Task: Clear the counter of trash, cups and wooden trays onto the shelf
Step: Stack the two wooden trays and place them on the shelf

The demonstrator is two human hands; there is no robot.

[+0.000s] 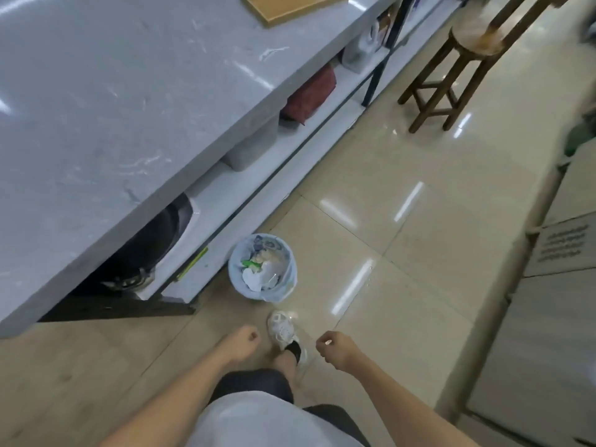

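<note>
Both loosely curled fists empty, beside lined blue waste bin [262,267].
Left hand [244,341], right hand [335,348] free; light wooden tray [292,6] awaiting on grey marble counter [113,101].

Glossy tile floor [371,195], wooden stool [451,75]

A flat, pale wooden tray [292,6] lies at the far end of the grey marbled desk [113,101], cut off by the frame's top edge. Under the desk runs a white shelf [245,185], loaded with assorted items.
</note>
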